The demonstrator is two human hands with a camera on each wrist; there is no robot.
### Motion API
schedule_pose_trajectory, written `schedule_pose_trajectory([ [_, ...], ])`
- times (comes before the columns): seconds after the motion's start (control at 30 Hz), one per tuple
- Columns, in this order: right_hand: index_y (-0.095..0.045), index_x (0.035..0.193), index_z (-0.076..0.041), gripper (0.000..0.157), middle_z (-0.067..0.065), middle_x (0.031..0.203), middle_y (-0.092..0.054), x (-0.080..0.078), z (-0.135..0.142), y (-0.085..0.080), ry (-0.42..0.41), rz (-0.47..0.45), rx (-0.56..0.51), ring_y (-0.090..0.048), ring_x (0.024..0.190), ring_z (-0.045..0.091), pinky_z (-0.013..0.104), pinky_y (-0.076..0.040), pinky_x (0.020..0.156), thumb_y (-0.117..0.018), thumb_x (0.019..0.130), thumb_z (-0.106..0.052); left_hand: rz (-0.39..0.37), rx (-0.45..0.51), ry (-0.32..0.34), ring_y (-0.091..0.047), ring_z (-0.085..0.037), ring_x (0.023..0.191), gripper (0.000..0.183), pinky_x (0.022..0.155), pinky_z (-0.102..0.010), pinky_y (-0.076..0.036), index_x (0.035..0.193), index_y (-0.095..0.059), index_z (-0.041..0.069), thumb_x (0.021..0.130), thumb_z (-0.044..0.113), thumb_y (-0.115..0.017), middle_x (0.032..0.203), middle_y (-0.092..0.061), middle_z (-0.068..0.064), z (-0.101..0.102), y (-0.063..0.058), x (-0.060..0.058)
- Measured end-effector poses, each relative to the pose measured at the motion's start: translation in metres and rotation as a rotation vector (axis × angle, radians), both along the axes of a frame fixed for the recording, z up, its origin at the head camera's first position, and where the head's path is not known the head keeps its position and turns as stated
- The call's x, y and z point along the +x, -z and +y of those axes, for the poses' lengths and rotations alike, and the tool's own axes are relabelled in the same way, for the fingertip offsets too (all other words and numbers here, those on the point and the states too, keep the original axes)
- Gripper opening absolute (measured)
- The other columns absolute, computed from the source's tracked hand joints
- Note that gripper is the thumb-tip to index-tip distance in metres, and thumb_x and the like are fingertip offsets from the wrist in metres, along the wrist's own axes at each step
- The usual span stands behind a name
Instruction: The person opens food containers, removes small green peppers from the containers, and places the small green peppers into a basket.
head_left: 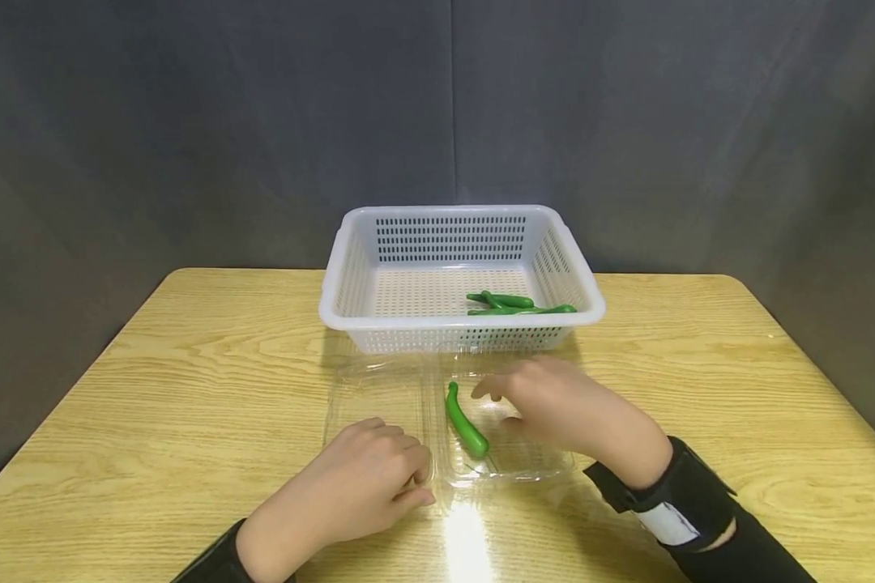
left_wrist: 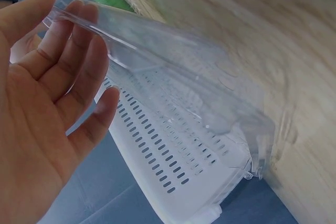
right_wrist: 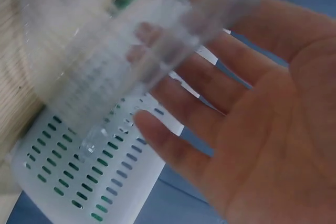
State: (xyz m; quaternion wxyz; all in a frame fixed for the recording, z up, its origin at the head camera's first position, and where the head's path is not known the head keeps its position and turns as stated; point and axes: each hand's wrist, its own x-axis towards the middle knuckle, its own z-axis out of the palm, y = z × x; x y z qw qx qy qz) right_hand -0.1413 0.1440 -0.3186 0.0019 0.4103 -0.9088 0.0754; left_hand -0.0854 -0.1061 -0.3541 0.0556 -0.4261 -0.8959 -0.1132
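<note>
A clear plastic clamshell box [head_left: 506, 474] lies unfolded on the table, its two halves side by side. One long green chili pepper [head_left: 467, 425] rests in the right half, its thick end toward the front. My left hand [head_left: 368, 478] is at the front edge of the left half; in the left wrist view, the thumb and curled fingers [left_wrist: 86, 85] hold the clear rim. Over the right half, just right of the pepper, my right hand [head_left: 550, 405] holds nothing. The right wrist view shows its fingers [right_wrist: 165, 135] loosely extended and spread, some behind the clear plastic.
Directly behind the box stands a white slotted plastic basket [head_left: 437, 322], with several green chili peppers [head_left: 510, 304] in its front right corner. The wooden table [head_left: 189, 389] extends to both sides. A dark grey curtain [head_left: 262, 121] hangs behind the table.
</note>
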Motion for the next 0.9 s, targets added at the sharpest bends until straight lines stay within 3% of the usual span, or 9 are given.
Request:
schedule_pose_trajectory([
  [0.17, -0.072, 0.110, -0.010, 0.037, 0.003, 0.099, -0.073, 0.006, -0.003, -0.002, -0.005, -0.084, 0.027, -0.068, 0.088, 0.020, 0.037, -0.054, 0.077, -0.081, 0.075, -0.004, -0.003, 0.000, -0.007, -0.036, -0.001, 0.058, 0.029, 0.061, -0.021, -0.033, 0.069, -0.056, 0.023, 0.082, 0.035, -0.078, 0.063, -0.041, 0.019, 0.000, 0.001, 0.000],
  [0.43, -0.074, 0.105, -0.014, 0.033, -0.004, 0.086, -0.070, 0.010, -0.011, 0.003, -0.096, -0.055, 0.013, -0.059, 0.071, 0.008, 0.030, -0.049, 0.066, -0.080, 0.073, -0.008, 0.008, 0.001, -0.006, -0.037, 0.000, 0.058, 0.029, 0.061, -0.021, -0.034, 0.069, -0.056, 0.023, 0.082, 0.036, -0.079, 0.063, -0.042, 0.019, 0.000, 0.001, 0.001],
  [0.73, -0.074, 0.102, -0.016, 0.029, -0.012, 0.072, -0.058, 0.014, -0.019, 0.011, -0.080, -0.072, 0.080, -0.047, 0.063, 0.004, 0.034, -0.048, 0.070, -0.083, 0.076, -0.013, 0.009, -0.007, -0.009, -0.036, 0.000, 0.057, 0.029, 0.061, -0.021, -0.034, 0.069, -0.057, 0.023, 0.082, 0.037, -0.079, 0.063, -0.043, 0.019, 0.000, 0.002, 0.000],
  [0.9, -0.075, 0.098, -0.018, 0.026, -0.011, 0.074, -0.059, 0.014, -0.022, 0.014, -0.069, -0.070, 0.121, -0.051, 0.066, 0.004, 0.033, -0.047, 0.071, -0.085, 0.075, -0.016, -0.002, -0.003, -0.007, -0.036, 0.000, 0.057, 0.027, 0.061, -0.021, -0.034, 0.070, -0.058, 0.023, 0.083, 0.037, -0.078, 0.063, -0.043, 0.019, 0.000, 0.001, -0.001],
])
